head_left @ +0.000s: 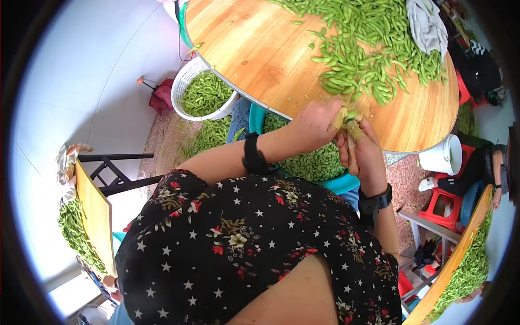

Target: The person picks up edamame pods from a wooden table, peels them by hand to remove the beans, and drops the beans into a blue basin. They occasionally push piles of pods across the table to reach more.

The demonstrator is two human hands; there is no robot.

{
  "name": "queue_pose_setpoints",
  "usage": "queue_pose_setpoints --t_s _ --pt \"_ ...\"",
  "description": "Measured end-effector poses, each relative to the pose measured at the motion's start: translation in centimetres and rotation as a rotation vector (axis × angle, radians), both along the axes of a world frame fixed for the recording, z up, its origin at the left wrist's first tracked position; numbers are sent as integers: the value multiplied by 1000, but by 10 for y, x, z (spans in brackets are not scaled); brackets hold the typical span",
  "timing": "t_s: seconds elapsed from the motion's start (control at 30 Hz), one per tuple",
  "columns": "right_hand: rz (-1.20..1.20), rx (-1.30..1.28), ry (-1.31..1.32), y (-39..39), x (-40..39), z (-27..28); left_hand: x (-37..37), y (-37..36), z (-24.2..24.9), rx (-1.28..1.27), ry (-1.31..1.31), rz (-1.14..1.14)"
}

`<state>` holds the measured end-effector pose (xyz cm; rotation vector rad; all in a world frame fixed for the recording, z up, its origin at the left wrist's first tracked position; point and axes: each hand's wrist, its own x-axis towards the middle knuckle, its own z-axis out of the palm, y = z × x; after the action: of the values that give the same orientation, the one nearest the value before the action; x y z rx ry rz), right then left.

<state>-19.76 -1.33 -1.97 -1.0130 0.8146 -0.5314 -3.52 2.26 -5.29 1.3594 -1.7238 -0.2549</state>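
My left hand (317, 125) and my right hand (364, 147) meet just off the near edge of the round wooden table (260, 59). Pinched between their fingertips is a green pod (351, 115). Yellowish coverings show on the thumb and finger tips. Directly below the hands, a teal basin (346, 184) on the lap holds many shelled green beans (311, 164). Beyond the hands, a large pile of green pods (363, 32) is spread over the table.
A white basket (180, 97) of pods stands left of the table, with more pods (208, 142) on the floor. A grey cloth (427, 27) lies on the pile. At right are a white bucket (443, 156), red stools (441, 210) and other people. Pod-covered tables flank both sides.
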Motion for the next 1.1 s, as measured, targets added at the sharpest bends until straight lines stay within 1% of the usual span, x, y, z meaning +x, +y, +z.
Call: queue_pose_setpoints --t_s 0.03,0.07,0.13,0.17,0.23,0.3,0.37,0.4,0.43,0.47,0.5,0.53,0.57,0.63,0.67,0.77,0.83,0.87,0.9,0.93,0.97,1.0,1.03,1.07,1.1 --pt "1 5 33 0 -1 2 0 -1 1 -6 66 -23" --pt "2 -4 36 -1 -3 6 1 0 1 -14 68 -22" --pt "145 -108 204 0 -12 13 5 8 6 -61 54 -41" --pt "124 -113 210 -1 -15 12 6 8 8 -68 59 -62" --pt "-66 -484 261 1 -11 7 11 11 10 34 -66 -94" --pt "-135 -493 231 0 -8 7 7 11 13 47 -22 -150" --pt "-19 -387 148 -3 -10 4 8 13 23 59 11 -209" --pt "1 -443 176 -3 -11 8 10 15 33 211 70 -254" --pt "-22 -440 173 -3 -12 6 12 17 38 368 126 -296" --pt "-35 -732 248 -3 -11 2 13 18 38 372 117 -313" --pt "-45 -1023 326 -2 -10 0 14 19 38 362 46 -314" --pt "-27 -1091 379 -2 -8 3 13 19 38 351 -23 -312" --pt "-36 -1087 379 -1 -7 4 11 19 38 354 -29 -320" --pt "-7 -1084 430 -1 -4 5 7 19 40 241 -120 -293" --pt "-11 -1083 425 -3 -3 4 7 21 43 243 -126 -293" --pt "0 -1107 390 -7 -5 -3 5 27 57 282 -57 -273" --pt "162 -1088 338 -10 -6 -4 13 33 65 315 -152 -275" --pt "166 -1086 335 -9 -7 -1 26 38 71 368 -251 -277" --pt "316 -838 321 -6 -10 6 46 45 79 419 -350 -278" --pt "456 -588 304 -3 -11 10 71 52 91 587 -440 -264" --pt "457 -593 301 -5 -14 3 89 53 101 752 -531 -246" --pt "520 -802 216 -6 -19 -12 92 48 103 750 -533 -242" --pt "581 -1007 126 -5 -20 -24 95 43 105 637 -571 -132" --pt "512 -1091 36 -2 -17 -33 99 37 105 521 -607 -23" --pt "514 -1094 36 -1 -15 -22 98 21 100 421 -603 -12"
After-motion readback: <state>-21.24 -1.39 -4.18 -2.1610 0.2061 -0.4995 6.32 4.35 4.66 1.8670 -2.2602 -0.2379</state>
